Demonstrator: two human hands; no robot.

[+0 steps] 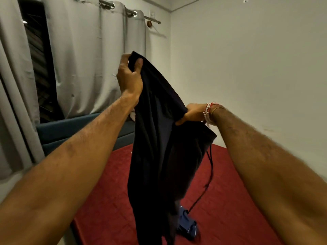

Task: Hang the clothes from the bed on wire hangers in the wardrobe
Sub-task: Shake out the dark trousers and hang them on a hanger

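Hands [130, 75] [190, 114] grip limp dark garment [159, 147] (smooth fabric) above quilted red bed [230, 191].

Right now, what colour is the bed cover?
The bed cover is dark red, seen in the head view.

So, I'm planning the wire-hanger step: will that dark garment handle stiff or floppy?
Probably floppy: the dark garment sags in long folds between the left hand and right hand. Likely light, since pinching fingers hold it up. Its dangling drawstring may snag.
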